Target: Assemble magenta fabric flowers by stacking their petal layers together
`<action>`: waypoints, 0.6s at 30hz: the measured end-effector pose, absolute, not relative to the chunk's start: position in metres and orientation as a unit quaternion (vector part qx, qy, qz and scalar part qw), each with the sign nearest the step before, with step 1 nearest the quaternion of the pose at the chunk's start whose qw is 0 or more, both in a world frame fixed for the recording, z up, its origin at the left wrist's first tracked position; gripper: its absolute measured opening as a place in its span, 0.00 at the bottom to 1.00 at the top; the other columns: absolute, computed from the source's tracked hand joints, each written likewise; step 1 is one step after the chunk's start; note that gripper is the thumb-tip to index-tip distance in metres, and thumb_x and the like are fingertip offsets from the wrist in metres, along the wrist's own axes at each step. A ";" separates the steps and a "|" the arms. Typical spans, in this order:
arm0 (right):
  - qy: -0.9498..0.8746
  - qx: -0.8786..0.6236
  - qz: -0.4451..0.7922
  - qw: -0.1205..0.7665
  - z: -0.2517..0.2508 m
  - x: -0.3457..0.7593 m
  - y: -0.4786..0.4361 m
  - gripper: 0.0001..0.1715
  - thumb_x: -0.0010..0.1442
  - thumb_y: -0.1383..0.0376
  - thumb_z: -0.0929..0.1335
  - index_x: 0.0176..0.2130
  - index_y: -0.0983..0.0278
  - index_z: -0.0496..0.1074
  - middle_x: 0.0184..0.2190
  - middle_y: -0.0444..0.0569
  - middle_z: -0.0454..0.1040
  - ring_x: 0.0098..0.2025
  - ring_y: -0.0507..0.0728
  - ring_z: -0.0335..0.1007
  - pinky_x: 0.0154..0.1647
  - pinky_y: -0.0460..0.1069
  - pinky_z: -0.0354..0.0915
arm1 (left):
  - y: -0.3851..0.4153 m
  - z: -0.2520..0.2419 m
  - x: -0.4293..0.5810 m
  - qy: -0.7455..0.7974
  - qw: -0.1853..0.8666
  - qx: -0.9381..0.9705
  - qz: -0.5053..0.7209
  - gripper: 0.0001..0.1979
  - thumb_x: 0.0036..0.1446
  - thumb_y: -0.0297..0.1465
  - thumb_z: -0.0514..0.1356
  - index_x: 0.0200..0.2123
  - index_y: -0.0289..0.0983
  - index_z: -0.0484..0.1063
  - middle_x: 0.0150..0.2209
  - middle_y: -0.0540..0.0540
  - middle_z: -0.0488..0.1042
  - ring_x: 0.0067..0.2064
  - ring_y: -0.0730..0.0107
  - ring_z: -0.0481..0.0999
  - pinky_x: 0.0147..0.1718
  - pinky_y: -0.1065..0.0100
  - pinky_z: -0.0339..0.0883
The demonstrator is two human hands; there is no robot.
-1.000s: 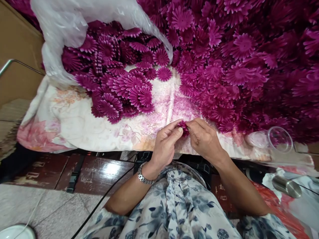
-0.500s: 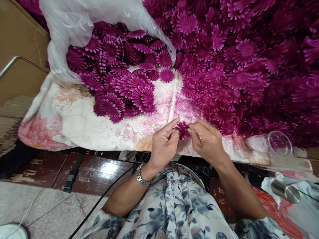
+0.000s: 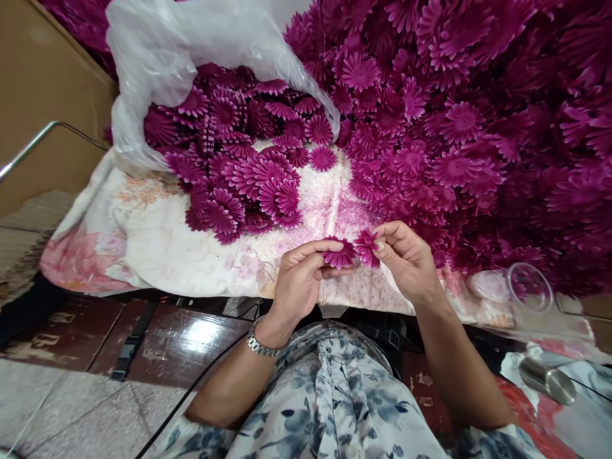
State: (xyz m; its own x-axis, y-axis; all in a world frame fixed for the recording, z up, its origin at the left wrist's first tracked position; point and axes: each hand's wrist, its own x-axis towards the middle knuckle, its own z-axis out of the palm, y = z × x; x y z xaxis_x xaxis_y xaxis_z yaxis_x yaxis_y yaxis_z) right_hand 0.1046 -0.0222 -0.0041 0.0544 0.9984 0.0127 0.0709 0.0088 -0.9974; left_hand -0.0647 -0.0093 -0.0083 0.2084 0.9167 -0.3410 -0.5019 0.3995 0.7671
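Observation:
Between the thumb and fingers of my left hand (image 3: 301, 277) is a magenta artificial flower head (image 3: 340, 254), its petals spread out. My right hand (image 3: 408, 260) pinches another magenta flower piece (image 3: 366, 248) by its right edge. A narrow gap parts the two pieces, which are held just above the front of the floral cloth (image 3: 229, 261). To the left lies a heap of stacked magenta flower heads (image 3: 222, 210), partly inside a clear plastic bag (image 3: 143, 64). A larger pile of loose magenta flower heads (image 3: 459, 159) spreads over the right side.
A round clear plastic container (image 3: 530, 287) stands at the table's right front. Below it, a metal cylinder (image 3: 547, 380) lies on white material. A cardboard box (image 3: 57, 83) and a bent metal bar (image 3: 33, 148) are at the left. A black cable runs past my left forearm.
The flower pieces, bunched together between my fingers earlier, are now apart, one in each hand. My left index finger, stretched out before, has folded onto its piece. The view has shifted slightly.

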 end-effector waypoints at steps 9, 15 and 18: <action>-0.534 -0.505 0.485 0.474 -0.007 0.091 -0.026 0.13 0.58 0.56 0.67 0.36 0.62 0.72 0.26 0.43 0.70 0.26 0.48 0.63 0.26 0.44 0.61 | -0.010 -0.017 -0.056 0.398 0.676 0.419 0.457 0.07 0.47 0.30 0.64 0.32 0.36 0.75 0.29 0.49 0.74 0.30 0.74 0.70 0.31 0.73 0.65; -0.555 -0.519 0.447 0.472 -0.003 0.087 -0.032 0.25 0.51 0.48 0.69 0.42 0.62 0.70 0.29 0.44 0.71 0.31 0.51 0.66 0.32 0.46 0.64 | -0.010 -0.014 -0.054 0.473 0.590 0.441 0.484 0.06 0.48 0.30 0.62 0.23 0.36 0.70 0.20 0.54 0.66 0.22 0.78 0.62 0.23 0.75 0.56; -0.560 -0.544 0.423 0.460 -0.006 0.085 -0.035 0.15 0.53 0.54 0.70 0.35 0.63 0.70 0.26 0.42 0.69 0.28 0.49 0.64 0.29 0.44 0.61 | -0.011 -0.009 -0.056 0.475 0.583 0.470 0.462 0.08 0.49 0.30 0.62 0.21 0.35 0.69 0.19 0.53 0.67 0.22 0.77 0.63 0.23 0.74 0.57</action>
State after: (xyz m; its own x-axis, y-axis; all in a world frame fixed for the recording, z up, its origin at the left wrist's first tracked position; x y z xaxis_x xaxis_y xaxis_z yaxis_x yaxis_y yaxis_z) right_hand 0.0849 -0.0346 -0.0057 0.0149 0.9984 0.0549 0.2213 0.0502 -0.9739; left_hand -0.0558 -0.0115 -0.0094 0.1223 0.9852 -0.1200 -0.0919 0.1316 0.9870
